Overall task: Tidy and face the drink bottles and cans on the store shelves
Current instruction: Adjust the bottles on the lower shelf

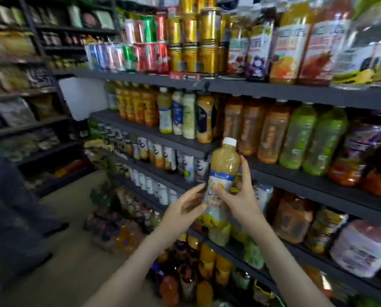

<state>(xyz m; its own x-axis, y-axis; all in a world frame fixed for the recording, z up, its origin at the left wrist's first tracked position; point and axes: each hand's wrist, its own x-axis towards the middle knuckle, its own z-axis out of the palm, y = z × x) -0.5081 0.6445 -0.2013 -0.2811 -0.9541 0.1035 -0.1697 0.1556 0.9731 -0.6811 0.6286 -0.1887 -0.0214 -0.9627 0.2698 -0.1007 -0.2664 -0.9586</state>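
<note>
A clear plastic bottle of cloudy yellow juice with a white cap and blue-and-white label (223, 171) is held in the air, close to upright with its cap up, in front of the edge of the dark grey shelf (295, 180). The right hand (240, 196) grips it, thumb across the label and fingers behind reaching towards the shoulder. The left hand (185, 204) holds the lower left side between thumb and fingers. On the shelf behind stand orange plastic bottles (251, 127) and green plastic bottles (313, 138) to the right. A similar yellow bottle (165, 109) stands farther left. Gold cans (207, 41) are stacked on the shelf above.
</note>
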